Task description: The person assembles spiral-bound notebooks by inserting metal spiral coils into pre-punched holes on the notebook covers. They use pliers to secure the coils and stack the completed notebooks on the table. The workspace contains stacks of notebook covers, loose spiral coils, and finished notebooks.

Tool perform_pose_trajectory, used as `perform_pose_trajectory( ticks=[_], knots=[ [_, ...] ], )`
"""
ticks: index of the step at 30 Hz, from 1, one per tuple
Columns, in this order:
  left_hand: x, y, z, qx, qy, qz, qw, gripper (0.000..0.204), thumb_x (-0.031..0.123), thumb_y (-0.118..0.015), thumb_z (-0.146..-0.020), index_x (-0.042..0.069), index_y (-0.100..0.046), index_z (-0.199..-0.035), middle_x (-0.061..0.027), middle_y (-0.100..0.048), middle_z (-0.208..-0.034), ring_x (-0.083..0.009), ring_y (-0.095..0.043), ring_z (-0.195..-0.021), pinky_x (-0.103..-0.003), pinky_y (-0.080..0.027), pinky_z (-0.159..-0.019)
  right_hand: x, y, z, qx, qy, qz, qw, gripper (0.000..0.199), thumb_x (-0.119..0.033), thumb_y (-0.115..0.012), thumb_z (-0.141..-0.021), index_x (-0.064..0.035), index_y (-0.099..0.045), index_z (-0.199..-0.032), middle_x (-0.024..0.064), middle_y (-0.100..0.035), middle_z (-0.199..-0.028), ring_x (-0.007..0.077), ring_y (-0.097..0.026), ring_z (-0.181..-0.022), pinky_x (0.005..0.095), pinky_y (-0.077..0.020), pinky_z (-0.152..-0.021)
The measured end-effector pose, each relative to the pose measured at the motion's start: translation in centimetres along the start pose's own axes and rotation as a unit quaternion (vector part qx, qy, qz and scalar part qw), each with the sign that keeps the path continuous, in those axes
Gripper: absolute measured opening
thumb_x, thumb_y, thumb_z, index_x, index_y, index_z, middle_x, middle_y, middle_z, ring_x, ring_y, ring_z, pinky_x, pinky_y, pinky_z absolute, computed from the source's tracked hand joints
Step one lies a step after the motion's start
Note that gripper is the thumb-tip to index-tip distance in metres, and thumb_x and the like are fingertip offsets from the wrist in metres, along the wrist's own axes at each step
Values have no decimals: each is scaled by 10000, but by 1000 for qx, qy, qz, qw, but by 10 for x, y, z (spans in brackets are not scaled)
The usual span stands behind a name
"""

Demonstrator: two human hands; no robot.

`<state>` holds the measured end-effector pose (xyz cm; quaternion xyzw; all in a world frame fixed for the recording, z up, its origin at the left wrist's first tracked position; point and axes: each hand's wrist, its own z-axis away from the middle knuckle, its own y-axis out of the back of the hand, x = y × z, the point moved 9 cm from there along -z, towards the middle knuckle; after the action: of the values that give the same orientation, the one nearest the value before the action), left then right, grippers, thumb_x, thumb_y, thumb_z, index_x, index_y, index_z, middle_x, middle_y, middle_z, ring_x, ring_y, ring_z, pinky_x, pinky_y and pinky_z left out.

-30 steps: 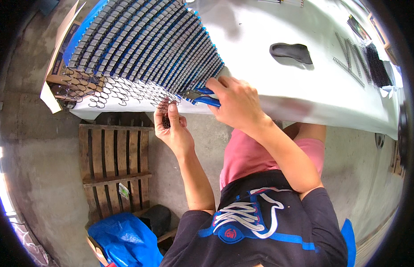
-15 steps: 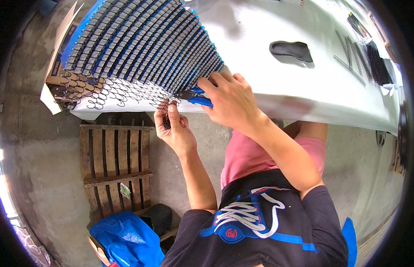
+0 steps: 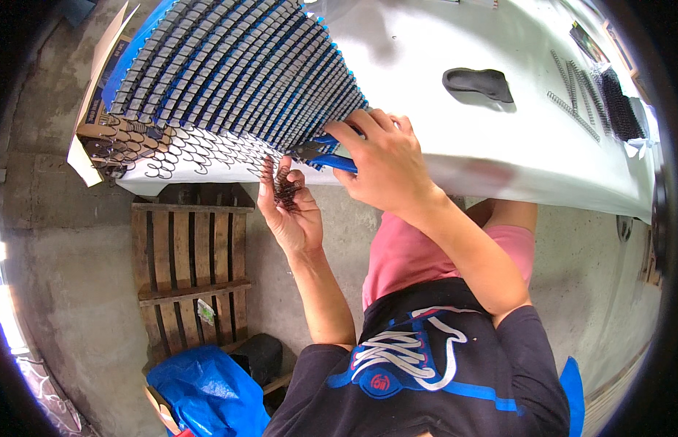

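Observation:
Blue-handled wire cutters (image 3: 331,158) sit in my right hand (image 3: 390,156), the handles spread somewhat and the jaws at the near right corner of a fanned stack of spiral-bound pads (image 3: 237,69). Black spiral coils run along the stack in many rows, with blue and white edges between them. Loose coil ends (image 3: 189,151) hang out past the stack's near side. Below the cutters my left hand (image 3: 295,211) is turned palm up, thumb and fingers apart, with short black coil pieces (image 3: 284,191) cupped in its fingers.
A cardboard box (image 3: 98,138) stands left of the stack. On the white-covered table (image 3: 426,44) lie a dark shoe-sole-shaped thing (image 3: 477,86), several straight coils (image 3: 572,91) and a dark bundle of coils (image 3: 619,102). A wooden pallet (image 3: 193,295) and blue plastic (image 3: 208,390) are below left.
My left thumb and fingers have come apart from a pinch at the coil ends, and the coil pieces now show in the palm. The cutter handles look wider apart.

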<state>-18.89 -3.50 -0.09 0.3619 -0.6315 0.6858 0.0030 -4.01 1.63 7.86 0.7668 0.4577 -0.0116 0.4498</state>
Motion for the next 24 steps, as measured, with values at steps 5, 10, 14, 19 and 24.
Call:
perform_pose_trajectory(
  ticks=[5,10,14,19,24],
  knots=[
    [8,-6,-5,-11,-25,-98,995,276,223,-566,-913,43,-528,-1119,-62,-601,-966,-66,-520,-785,-127,-397,-498,-8,-1,-4,-2,13,18,1000,298,-221,-684,-696,-102,-592,-952,58,-574,-863,229,-581,-824,426,-419,-716],
    [19,-15,0,33,-123,-263,956,163,195,-588,-905,62,-580,-998,-13,-616,-881,-26,-513,-694,-119,-360,-471,2,-18,-3,-97,-31,14,995,232,-200,-666,-713,-89,-588,-901,52,-585,-798,237,-595,-753,388,-440,-680],
    [24,-15,2,34,-140,-297,944,170,186,-594,-904,63,-579,-1020,-13,-617,-890,-20,-509,-673,-125,-354,-464,13,-25,5,-175,-89,-6,981,238,-223,-664,-723,-96,-593,-910,48,-581,-788,244,-591,-755,385,-442,-695],
    [27,-26,6,36,-137,-322,936,245,170,-586,-909,43,-556,-1117,-33,-620,-906,-13,-505,-662,-125,-346,-461,-1,13,-2,-3,-1,20,1000,311,-257,-687,-708,-119,-595,-971,61,-573,-809,251,-583,-795,424,-426,-724],
    [29,-27,8,28,-127,-351,927,279,164,-572,-916,28,-539,-1157,-45,-622,-909,-12,-509,-665,-132,-358,-463,-8,6,-6,15,7,11,1000,322,-268,-708,-688,-114,-606,-951,79,-581,-846,256,-580,-811,450,-416,-723]
  ],
)
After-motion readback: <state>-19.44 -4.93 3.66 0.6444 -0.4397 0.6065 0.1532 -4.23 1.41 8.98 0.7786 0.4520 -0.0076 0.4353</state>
